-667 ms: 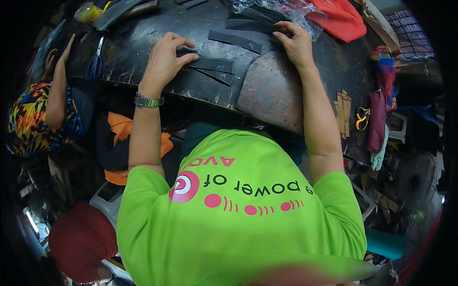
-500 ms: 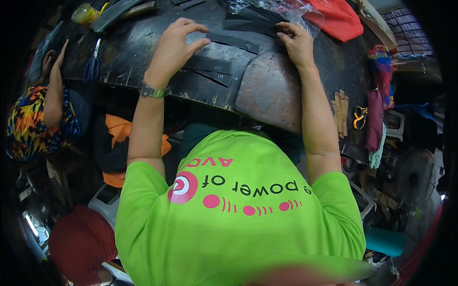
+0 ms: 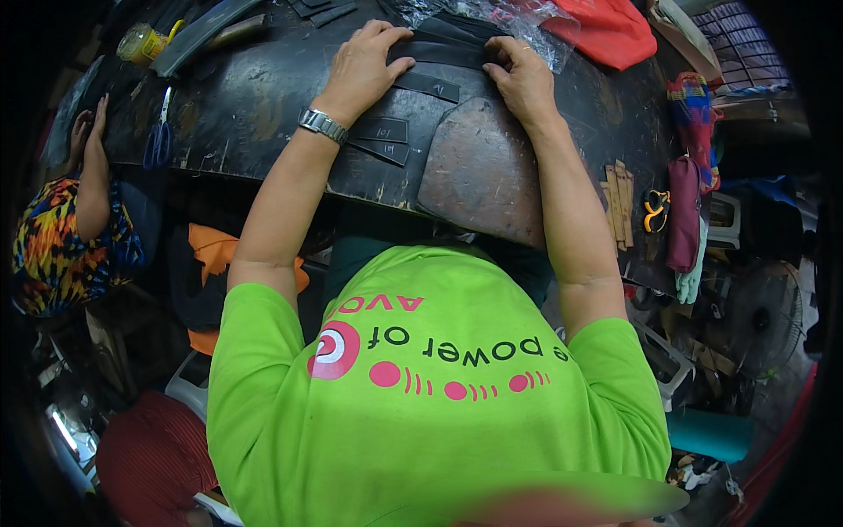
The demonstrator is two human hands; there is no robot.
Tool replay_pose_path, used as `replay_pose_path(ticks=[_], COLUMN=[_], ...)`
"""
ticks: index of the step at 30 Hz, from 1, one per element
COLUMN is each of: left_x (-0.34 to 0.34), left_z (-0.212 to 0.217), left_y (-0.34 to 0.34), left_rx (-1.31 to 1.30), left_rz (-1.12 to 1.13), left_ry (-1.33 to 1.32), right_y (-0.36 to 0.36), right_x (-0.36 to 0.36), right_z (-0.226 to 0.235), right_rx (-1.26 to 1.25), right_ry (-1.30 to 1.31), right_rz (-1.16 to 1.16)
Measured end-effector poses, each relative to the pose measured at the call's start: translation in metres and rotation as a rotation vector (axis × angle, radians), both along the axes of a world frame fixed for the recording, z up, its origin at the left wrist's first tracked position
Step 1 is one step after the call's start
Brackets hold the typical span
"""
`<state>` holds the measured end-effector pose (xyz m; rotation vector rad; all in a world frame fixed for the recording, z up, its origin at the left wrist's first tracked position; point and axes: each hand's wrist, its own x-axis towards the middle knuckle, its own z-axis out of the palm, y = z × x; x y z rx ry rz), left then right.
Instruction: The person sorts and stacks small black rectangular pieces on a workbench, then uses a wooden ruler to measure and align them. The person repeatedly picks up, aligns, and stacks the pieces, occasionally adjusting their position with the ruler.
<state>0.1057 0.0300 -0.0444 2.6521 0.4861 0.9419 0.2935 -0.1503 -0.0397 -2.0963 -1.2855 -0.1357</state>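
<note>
At the far middle of the table, several flat black strips (image 3: 443, 54), perhaps leather, lie between my two hands. My left hand (image 3: 364, 66), with a metal watch on the wrist, grips their left end, thumb at the near edge and fingers at the far edge. The right end sits between thumb and fingers of my right hand (image 3: 524, 77). Just nearer lies one loose black strip (image 3: 428, 86) with a pale mark. Two more marked black pieces (image 3: 380, 130) rest partly overlapping beside my left wrist. A worn brown board (image 3: 483, 167) with a rounded far end juts over the table's front edge.
Clear plastic wrap (image 3: 531, 26) and a red bag (image 3: 610, 31) lie beyond my right hand. Scissors (image 3: 159, 140) and a yellow-labelled jar (image 3: 140, 44) are at left, near another person's hand (image 3: 95, 123). Brown strips (image 3: 620, 204) and orange-handled snips (image 3: 656, 211) lie at right.
My left hand has moved right and away from me, from over the table to the strips' left end. My right hand stays at their right end. The whole view has shifted slightly.
</note>
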Motion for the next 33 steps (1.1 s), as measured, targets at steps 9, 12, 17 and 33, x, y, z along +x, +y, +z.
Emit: replay_pose_path(ticks=[9,12,17,33], left_x=[0.0,-0.001,0.0,-0.104], left_z=[-0.004,-0.005,-0.003,0.04], left_y=[0.009,0.008,0.009,0.025], left_rx=[-0.12,-0.085,-0.252,-0.679], left_rz=[-0.041,-0.014,-0.001,-0.134], left_ry=[0.063,0.073,0.166,0.108], right_y=[0.001,0.003,0.0,0.005], right_x=[-0.002,-0.003,-0.003,-0.063], right_z=[0.001,0.0,0.002,0.035], right_rx=[-0.006,0.005,0.033,-0.099], right_ry=[-0.048,-0.06,0.045,1.091], right_rz=[-0.004,0.008,0.013,0.677])
